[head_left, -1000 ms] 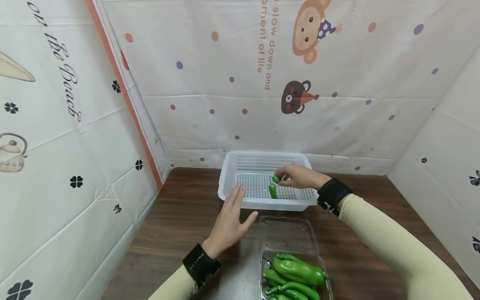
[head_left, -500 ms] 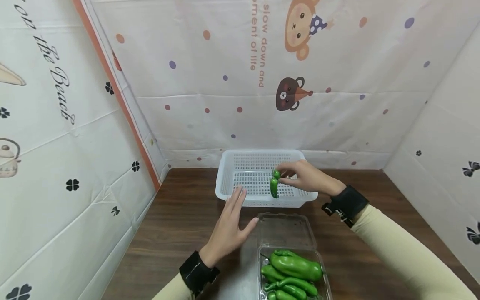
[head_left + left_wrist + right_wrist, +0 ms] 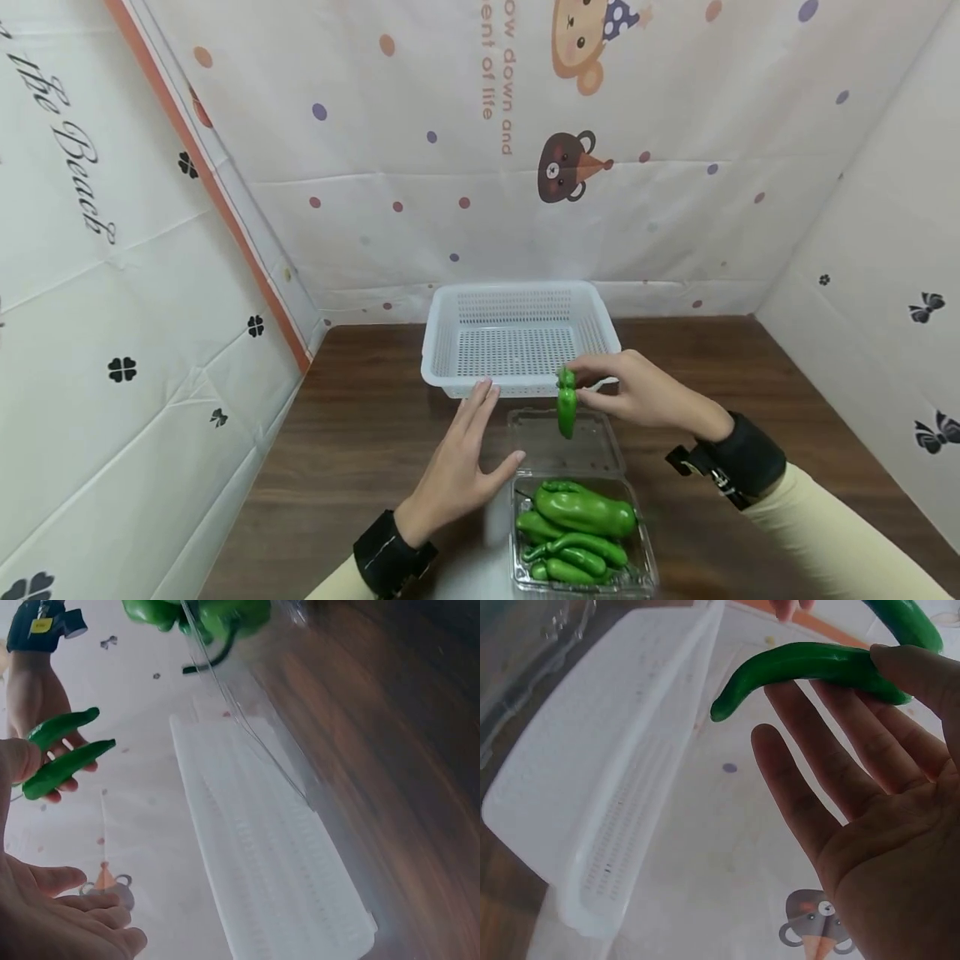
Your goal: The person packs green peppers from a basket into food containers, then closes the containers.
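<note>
Head view | right hand (image 3: 645, 396) pinching green pepper (image 3: 566, 404) at frame centre, over clear container lid (image 3: 570, 442), just below white basket (image 3: 517, 342) | left hand (image 3: 461, 467) flat, fingers spread, possibly touching table (image 3: 360, 450) | second pepper perhaps held, wrist views unclear

Count on the table: peppers, containers, hands.

Two hands are in view, the left hand (image 3: 457, 467) flat with fingers straight and the right hand (image 3: 637, 390) pinching green peppers (image 3: 566, 404); from the head view it looks like one, but both wrist views show two (image 3: 64, 754) held together. One white perforated basket (image 3: 450, 379) stands at the back, with nothing in it. One clear clamshell box (image 3: 645, 575) sits in front, holding about five more peppers (image 3: 581, 525), though the lower ones overlap too much to count surely.
</note>
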Tool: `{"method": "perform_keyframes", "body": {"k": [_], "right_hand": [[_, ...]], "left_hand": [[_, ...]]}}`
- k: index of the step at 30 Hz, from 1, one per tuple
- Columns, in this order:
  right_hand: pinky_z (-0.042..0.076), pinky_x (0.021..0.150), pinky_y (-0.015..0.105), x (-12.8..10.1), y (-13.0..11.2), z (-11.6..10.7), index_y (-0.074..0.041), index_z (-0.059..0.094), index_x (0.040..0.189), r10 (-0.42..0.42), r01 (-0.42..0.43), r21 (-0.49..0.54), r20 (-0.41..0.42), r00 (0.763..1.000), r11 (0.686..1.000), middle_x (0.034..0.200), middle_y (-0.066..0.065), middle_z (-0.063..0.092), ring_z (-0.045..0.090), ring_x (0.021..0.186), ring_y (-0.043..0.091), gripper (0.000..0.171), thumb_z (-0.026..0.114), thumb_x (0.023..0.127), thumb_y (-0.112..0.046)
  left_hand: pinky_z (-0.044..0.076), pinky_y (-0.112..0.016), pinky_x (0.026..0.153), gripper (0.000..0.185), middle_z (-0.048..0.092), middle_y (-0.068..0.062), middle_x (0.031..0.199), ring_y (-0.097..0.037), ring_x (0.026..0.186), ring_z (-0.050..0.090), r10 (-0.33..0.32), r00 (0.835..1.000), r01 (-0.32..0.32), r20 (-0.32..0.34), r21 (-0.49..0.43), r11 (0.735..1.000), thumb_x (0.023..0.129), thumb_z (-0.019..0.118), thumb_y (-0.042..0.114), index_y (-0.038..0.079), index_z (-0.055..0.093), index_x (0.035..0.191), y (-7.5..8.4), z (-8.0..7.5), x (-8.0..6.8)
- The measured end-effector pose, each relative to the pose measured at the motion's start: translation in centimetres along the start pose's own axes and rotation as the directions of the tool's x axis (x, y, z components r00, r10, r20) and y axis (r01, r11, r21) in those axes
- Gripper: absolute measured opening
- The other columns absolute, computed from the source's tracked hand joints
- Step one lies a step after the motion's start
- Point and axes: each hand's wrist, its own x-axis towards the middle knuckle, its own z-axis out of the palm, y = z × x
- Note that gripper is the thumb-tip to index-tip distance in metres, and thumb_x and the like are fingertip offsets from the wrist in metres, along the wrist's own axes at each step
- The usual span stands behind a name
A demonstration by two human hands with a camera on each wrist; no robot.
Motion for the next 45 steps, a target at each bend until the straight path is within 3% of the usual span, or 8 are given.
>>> {"method": "perform_keyframes", "body": {"k": [5,14,21,27,36,45], "right_hand": [[0.062,0.079,0.036,-1.6,-0.7,0.6,-0.01,0.067,0.131,-0.035,0.035,-0.016,0.001,0.999,0.999,0.117,0.001,0.074,0.072,0.101,0.011,0.038,0.072,0.094,-0.002],[0.061,0.083,0.034,-4.0,-1.5,0.5,-0.019,0.06,0.134,0.023,-0.023,0.024,0.02,1.0,0.999,0.118,-0.007,0.072,0.07,0.105,0.008,0.044,0.072,0.095,-0.003],[0.06,0.084,0.033,-5.4,-1.9,0.5,-0.019,0.058,0.131,0.016,-0.02,0.053,0.061,0.998,0.998,0.118,-0.006,0.071,0.07,0.106,0.01,0.039,0.069,0.097,-0.003],[0.06,0.085,0.037,-6.2,-2.3,0.7,-0.019,0.058,0.131,-0.013,0.007,0.07,0.077,0.997,0.998,0.117,-0.006,0.071,0.07,0.106,0.011,0.041,0.071,0.096,-0.002],[0.059,0.087,0.032,-7.6,-3.0,0.8,-0.022,0.058,0.131,0.044,-0.05,0.062,0.104,0.994,0.997,0.118,-0.009,0.07,0.07,0.105,0.01,0.038,0.07,0.098,-0.007],[0.061,0.083,0.035,-9.2,-3.0,1.3,-0.023,0.059,0.131,0.001,-0.01,0.076,0.118,0.993,0.997,0.117,-0.01,0.069,0.07,0.103,0.01,0.039,0.07,0.098,-0.007]], "left_hand": [[0.024,-0.051,0.123,0.088,0.018,-0.014,0.169,-0.033,0.154,0.025,0.057,0.998,-0.056,0.03,-0.052,0.997,0.096,0.07,0.044,0.005,0.027,0.161,0.8,0.0,0.0],[0.033,-0.057,0.117,0.093,0.015,-0.011,0.17,-0.032,0.155,0.021,0.095,0.99,-0.083,0.1,-0.123,0.989,0.095,0.07,0.048,0.01,0.021,0.164,1.7,-0.2,0.5],[0.025,-0.057,0.121,0.094,0.015,-0.014,0.17,-0.034,0.155,0.02,0.138,0.987,-0.125,0.087,-0.141,0.982,0.094,0.071,0.048,0.006,0.022,0.162,1.9,0.4,-0.1],[0.026,-0.058,0.12,0.095,0.015,-0.015,0.17,-0.037,0.154,0.022,0.138,0.986,-0.124,0.088,-0.145,0.982,0.093,0.072,0.047,0.005,0.021,0.162,2.0,0.8,-0.6],[0.027,-0.058,0.119,0.097,0.015,-0.014,0.17,-0.034,0.155,0.022,0.114,0.988,-0.097,0.101,-0.163,0.982,0.092,0.074,0.046,0.006,0.02,0.163,2.1,1.2,-1.3],[0.03,-0.058,0.118,0.097,0.015,-0.014,0.17,-0.033,0.155,0.02,0.11,0.987,-0.089,0.116,-0.172,0.981,0.093,0.074,0.045,0.007,0.019,0.164,2.2,1.9,-2.1]]}}
